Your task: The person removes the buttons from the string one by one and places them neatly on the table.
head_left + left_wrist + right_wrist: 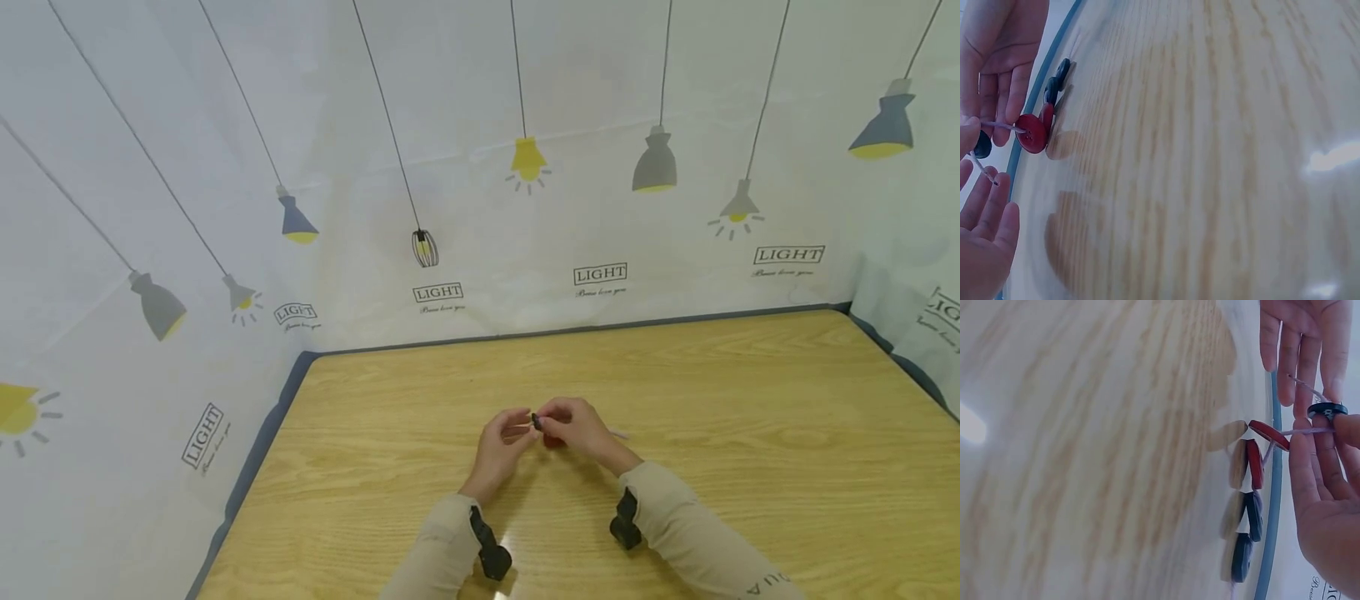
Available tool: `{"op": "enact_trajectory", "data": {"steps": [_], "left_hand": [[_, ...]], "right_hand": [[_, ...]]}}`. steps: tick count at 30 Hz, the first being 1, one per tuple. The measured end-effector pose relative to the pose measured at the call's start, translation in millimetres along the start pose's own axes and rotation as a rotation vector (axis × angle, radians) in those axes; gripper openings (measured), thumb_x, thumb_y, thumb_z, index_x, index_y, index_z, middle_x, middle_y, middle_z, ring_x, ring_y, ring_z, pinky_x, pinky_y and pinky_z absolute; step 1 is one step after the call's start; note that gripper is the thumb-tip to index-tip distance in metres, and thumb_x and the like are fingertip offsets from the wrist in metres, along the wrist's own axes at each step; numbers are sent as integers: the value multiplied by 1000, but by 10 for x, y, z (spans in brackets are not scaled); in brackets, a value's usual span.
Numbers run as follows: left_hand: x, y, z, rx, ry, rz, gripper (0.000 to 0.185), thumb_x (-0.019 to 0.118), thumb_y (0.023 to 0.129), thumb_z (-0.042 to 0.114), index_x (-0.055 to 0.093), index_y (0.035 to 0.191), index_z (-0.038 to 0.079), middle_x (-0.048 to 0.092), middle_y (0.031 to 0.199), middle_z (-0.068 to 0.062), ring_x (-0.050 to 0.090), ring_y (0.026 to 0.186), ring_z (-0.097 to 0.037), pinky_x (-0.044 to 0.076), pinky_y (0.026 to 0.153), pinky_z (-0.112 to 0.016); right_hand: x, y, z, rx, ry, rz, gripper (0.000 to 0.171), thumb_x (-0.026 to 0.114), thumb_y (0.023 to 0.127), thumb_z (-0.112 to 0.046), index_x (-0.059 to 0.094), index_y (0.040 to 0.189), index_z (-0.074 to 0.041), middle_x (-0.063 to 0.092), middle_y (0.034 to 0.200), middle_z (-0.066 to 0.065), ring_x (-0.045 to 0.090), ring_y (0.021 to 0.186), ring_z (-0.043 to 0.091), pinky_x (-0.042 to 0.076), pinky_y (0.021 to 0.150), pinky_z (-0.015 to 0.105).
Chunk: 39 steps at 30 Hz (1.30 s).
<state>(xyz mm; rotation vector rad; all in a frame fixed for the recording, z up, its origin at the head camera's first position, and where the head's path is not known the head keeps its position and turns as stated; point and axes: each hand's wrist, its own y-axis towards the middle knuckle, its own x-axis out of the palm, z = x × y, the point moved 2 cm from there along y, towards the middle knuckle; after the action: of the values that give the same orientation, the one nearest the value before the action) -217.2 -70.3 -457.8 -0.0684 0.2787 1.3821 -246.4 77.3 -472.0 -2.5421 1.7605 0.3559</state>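
Note:
My right hand (577,427) pinches a small dark button (1327,410) between thumb and fingers. A thin pale string (1305,430) runs to that button, and its short loose end (1300,382) sticks out beside it. My left hand (497,454) faces it with fingers fairly straight and apart, the thumb tip right at the button's edge. In the left wrist view, the loose end reaches the left fingertips (996,178). Further along the string hang two red buttons, the nearer red button (1031,133) tilted, then two dark buttons (1242,557) in a row.
A wood-grain table (360,467) lies under both hands. Past its dark blue edge rises a white wall covering (480,200) printed with lamps. The string's far end (619,434) lies to the right of my right hand. Black wrist devices (491,550) sit at both cuffs.

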Motion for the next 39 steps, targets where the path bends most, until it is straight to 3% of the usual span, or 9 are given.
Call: {"op": "enact_trajectory", "data": {"steps": [7,16,25,39], "left_hand": [[27,7,9,16,-10,-10,34,60,82,0,51,112,-10,55,107,-25,53,96,-39,45,81,-41],[41,20,12,12,-39,-36,29,60,82,0,54,109,-9,56,106,-23,55,95,-37,46,79,-32],[33,29,-18,17,-53,-23,30,61,81,-2,54,109,-10,57,105,-23,56,96,-34,47,79,-30],[-81,7,4,-21,-19,-7,32,61,81,0,53,110,-10,55,106,-25,54,97,-35,44,83,-36]], "right_hand": [[-7,2,16,-11,-10,23,14,56,85,-2,60,93,9,63,82,19,58,71,40,49,61,46],[-20,-5,-1,-29,-60,42,12,57,84,0,61,92,9,62,86,19,60,73,31,50,62,43],[-31,-6,-11,-57,-204,51,11,60,83,-3,65,91,3,64,87,14,61,74,18,48,62,25],[-58,3,32,-19,-232,75,8,59,83,-1,63,88,2,63,86,11,61,72,19,49,59,27]]}}
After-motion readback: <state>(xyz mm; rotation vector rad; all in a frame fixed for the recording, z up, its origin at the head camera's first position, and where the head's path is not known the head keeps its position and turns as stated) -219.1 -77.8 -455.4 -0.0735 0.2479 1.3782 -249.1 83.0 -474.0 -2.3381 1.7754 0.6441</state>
